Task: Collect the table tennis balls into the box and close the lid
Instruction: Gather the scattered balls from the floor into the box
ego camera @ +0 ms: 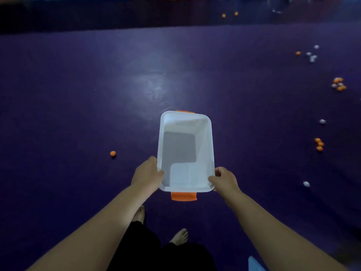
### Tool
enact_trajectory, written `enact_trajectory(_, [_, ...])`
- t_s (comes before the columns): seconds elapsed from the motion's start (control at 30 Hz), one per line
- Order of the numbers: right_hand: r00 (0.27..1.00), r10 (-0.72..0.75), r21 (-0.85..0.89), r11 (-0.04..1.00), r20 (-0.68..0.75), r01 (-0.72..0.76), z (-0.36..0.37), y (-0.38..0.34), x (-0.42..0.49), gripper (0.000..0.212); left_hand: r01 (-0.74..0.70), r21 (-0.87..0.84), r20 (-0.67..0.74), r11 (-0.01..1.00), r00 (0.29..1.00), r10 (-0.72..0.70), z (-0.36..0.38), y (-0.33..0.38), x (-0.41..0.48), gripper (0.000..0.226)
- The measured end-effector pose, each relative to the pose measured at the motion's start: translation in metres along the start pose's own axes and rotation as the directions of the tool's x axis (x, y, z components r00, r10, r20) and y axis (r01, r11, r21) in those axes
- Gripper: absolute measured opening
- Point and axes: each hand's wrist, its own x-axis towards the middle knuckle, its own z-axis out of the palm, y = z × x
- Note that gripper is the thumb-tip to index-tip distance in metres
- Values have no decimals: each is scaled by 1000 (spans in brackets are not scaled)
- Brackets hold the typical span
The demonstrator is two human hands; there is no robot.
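Black trousers [146,251] and two bare feet [180,236] stand on the purple floor [78,94], with a pale blue edge [255,264] at the bottom of the view that I cannot identify. Both bare forearms reach forward to an open white plastic box [203,137], which is held level above the floor and has nothing in it. No lid is in view.

The left hand [147,174] grips the near left corner, thumb hooked over the rim and the other fingers hidden beneath. The right hand [224,179] grips the near right corner, thumb on the rim and fingers curled round the outside. An orange latch [184,196] hangs at the near end.

This looks like the start of collecting. The box would best be set down close to the thickest scatter on the right, which saves reaching for each ball.

A lone orange ball [113,153] lies to the left. Further right are a white ball [306,184], an orange trio [319,144] and a mixed cluster [339,84], and two orange balls [223,15] lie farthest off.
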Motion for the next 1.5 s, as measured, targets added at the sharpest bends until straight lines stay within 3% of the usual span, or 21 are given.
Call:
enact_trajectory(0.2, [981,-107,-163,978,163,134,92,-76,5,15,140,-120,-129,983,979,-155,-67,-93,5,14])
enact_trajectory(0.4, [926,-97,-285,935,366,211,213,-170,12,10,270,-248,-217,930,921,-325,-144,-204,16,14])
enact_trajectory(0.63, [865,-57,-361,894,499,267,374,-264,42,13,462,-334,-181,821,824,-537,-221,-331,58,15])
enact_trajectory(0.83, [831,5,-364,900,557,239,469,-299,86,10,595,-319,-140,738,741,-657,-247,-416,104,16])
enact_trajectory(1.0, [847,41,-441,866,530,234,533,-287,169,12,679,-332,-127,655,655,-745,-220,-481,161,15])
enact_trajectory(1.17, [871,7,-564,764,492,313,614,-244,288,12,717,-420,-102,556,572,-814,-149,-542,237,10])
enact_trajectory(1.27, [861,-20,-658,635,508,404,664,-214,355,9,705,-455,-120,545,557,-822,-101,-576,284,8])
enact_trajectory(1.4, [857,-86,-752,441,509,491,723,-171,434,29,698,-460,-162,549,542,-825,-48,-619,342,15])
enact_trajectory(1.5, [863,-172,-782,368,475,503,757,-139,480,35,709,-464,-197,531,502,-842,-17,-646,373,18])
